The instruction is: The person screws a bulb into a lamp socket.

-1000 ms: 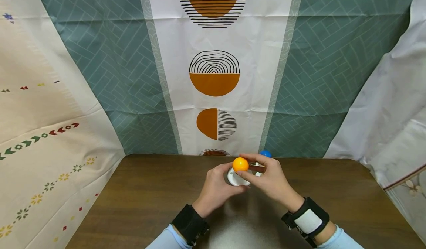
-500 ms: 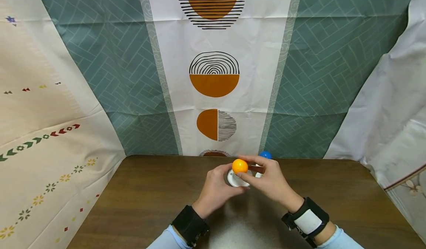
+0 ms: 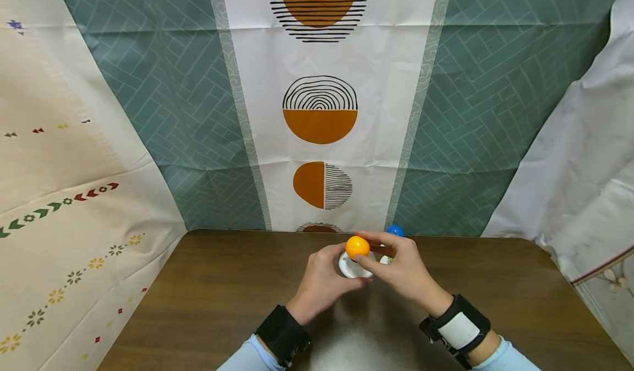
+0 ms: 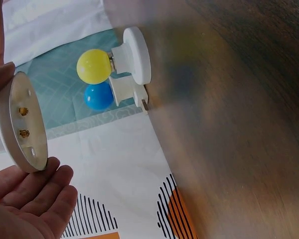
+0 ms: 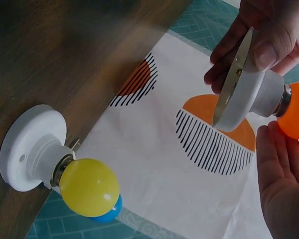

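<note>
My left hand (image 3: 324, 274) grips a white round bulb holder (image 3: 353, 267) by its rim, thumb on the near side. Two brass screws show inside its hollow underside in the left wrist view. An orange bulb (image 5: 295, 110) sits at the holder's socket, a strip of its metal base visible between them. The thumb and fingers of my right hand (image 3: 398, 261) pinch this bulb from the right. Holder and bulb are held up above the table, the holder's hollow side facing down.
Behind my right hand stand two more white holders on the brown table (image 3: 238, 283): one carries a yellow bulb (image 4: 93, 66), the other a blue bulb (image 4: 98, 96). A patterned cloth (image 3: 322, 57) hangs along the table's far edge, with pale cloths at both sides.
Fingers of my right hand have shifted slightly around the orange bulb, narrowing the gap between them. The left hand and the holder stay in place.
</note>
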Demonstrator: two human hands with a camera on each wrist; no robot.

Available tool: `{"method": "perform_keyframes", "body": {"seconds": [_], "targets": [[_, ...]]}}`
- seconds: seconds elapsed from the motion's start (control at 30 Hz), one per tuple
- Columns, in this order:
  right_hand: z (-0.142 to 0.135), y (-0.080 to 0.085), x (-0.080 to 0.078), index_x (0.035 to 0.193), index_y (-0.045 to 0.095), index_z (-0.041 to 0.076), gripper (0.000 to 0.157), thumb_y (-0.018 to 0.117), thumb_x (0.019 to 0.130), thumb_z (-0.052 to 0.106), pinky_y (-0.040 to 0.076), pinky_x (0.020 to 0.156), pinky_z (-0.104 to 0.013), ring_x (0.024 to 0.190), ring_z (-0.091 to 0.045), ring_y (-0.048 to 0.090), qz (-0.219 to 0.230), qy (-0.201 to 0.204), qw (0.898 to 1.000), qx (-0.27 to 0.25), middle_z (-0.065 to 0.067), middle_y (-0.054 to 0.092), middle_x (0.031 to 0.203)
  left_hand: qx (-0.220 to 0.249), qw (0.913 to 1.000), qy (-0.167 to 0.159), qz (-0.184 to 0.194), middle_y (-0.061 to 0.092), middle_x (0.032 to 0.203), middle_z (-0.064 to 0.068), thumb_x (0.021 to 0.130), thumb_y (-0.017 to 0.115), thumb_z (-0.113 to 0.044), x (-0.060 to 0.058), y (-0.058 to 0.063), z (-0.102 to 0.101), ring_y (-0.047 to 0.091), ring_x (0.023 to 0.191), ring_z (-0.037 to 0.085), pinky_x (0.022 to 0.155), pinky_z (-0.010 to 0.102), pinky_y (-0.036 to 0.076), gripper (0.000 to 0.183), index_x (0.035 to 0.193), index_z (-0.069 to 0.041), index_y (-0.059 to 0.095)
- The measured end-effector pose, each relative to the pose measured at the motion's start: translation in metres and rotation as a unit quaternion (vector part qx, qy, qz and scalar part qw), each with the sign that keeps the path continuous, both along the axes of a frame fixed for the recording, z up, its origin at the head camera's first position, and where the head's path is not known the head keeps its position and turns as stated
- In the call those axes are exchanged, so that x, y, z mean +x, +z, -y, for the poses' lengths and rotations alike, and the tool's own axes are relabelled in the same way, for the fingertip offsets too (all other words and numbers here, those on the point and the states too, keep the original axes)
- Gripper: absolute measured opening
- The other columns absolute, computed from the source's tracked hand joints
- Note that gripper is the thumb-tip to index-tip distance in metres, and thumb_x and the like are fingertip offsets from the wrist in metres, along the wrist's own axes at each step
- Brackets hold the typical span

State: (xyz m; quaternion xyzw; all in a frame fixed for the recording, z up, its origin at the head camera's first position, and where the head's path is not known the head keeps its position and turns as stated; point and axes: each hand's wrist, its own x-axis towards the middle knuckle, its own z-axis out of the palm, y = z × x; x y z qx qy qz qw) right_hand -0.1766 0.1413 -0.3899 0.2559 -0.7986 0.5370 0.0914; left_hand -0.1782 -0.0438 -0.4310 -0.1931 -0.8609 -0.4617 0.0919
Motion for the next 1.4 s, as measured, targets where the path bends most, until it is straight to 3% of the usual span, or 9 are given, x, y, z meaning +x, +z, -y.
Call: {"method": "perform_keyframes", "body": {"seconds": [0.17, 0.4, 0.67, 0.97, 1.27, 1.4], "targets": [[-0.0006, 0.0, -0.0001, 0.12, 0.062, 0.026, 0.045, 0.075, 0.077, 0.03, 0.052, 0.088, -0.029, 0.104, -0.007, 0.061, -0.005, -0.01, 1.0, 0.0, 0.008, 0.065, 0.116, -0.001, 1.0, 0.002, 0.005, 0.063, 0.11, -0.013, 0.064, 0.081, -0.048, -0.0001, -0.0003, 0.0001, 0.059, 0.094, 0.006, 0.081, 0.024, 0.05, 0.064, 0.121, -0.029, 0.059], [-0.0016, 0.0008, -0.0007, 0.121, 0.062, 0.024, 0.044, 0.075, 0.079, 0.024, 0.052, 0.087, -0.027, 0.106, -0.01, 0.06, 0.001, 0.018, 1.0, -0.014, 0.006, 0.065, 0.119, 0.002, 1.0, -0.001, 0.006, 0.063, 0.11, -0.014, 0.064, 0.081, -0.049, -0.0006, 0.0, -0.0002, 0.059, 0.094, 0.006, 0.081, 0.025, 0.051, 0.064, 0.121, -0.03, 0.059], [-0.0017, -0.0017, -0.0016, 0.119, 0.063, 0.026, 0.044, 0.077, 0.076, 0.027, 0.054, 0.084, -0.028, 0.104, -0.008, 0.061, -0.01, -0.007, 1.0, -0.014, 0.008, 0.065, 0.116, 0.002, 1.0, -0.001, 0.004, 0.063, 0.109, -0.014, 0.063, 0.081, -0.048, -0.0005, -0.0004, -0.0009, 0.059, 0.094, 0.005, 0.082, 0.027, 0.051, 0.063, 0.12, -0.031, 0.059], [0.0001, 0.0014, -0.0001, 0.123, 0.061, 0.023, 0.044, 0.073, 0.081, 0.018, 0.052, 0.088, -0.029, 0.11, -0.013, 0.06, 0.007, 0.035, 0.999, -0.021, 0.005, 0.063, 0.122, 0.004, 1.0, -0.007, -0.001, 0.063, 0.109, -0.014, 0.064, 0.081, -0.047, -0.001, -0.0007, -0.0008, 0.059, 0.093, 0.006, 0.081, 0.029, 0.052, 0.062, 0.12, -0.03, 0.059], [-0.0016, -0.0027, -0.0015, 0.12, 0.061, 0.027, 0.045, 0.075, 0.077, 0.029, 0.053, 0.085, -0.027, 0.106, -0.01, 0.06, -0.002, 0.003, 1.0, -0.014, 0.006, 0.064, 0.118, 0.006, 1.0, -0.006, -0.001, 0.063, 0.108, -0.014, 0.064, 0.082, -0.047, -0.0012, -0.0013, -0.0013, 0.059, 0.093, 0.006, 0.08, 0.034, 0.053, 0.062, 0.119, -0.031, 0.059], [-0.002, -0.0015, -0.0013, 0.125, 0.058, 0.025, 0.048, 0.073, 0.08, 0.024, 0.052, 0.088, -0.031, 0.111, -0.012, 0.058, -0.001, 0.018, 1.0, -0.013, 0.006, 0.061, 0.124, -0.003, 1.0, 0.0, 0.001, 0.063, 0.108, -0.015, 0.063, 0.081, -0.049, -0.0013, -0.001, -0.0018, 0.058, 0.093, 0.006, 0.081, 0.028, 0.051, 0.063, 0.119, -0.031, 0.059]]}}
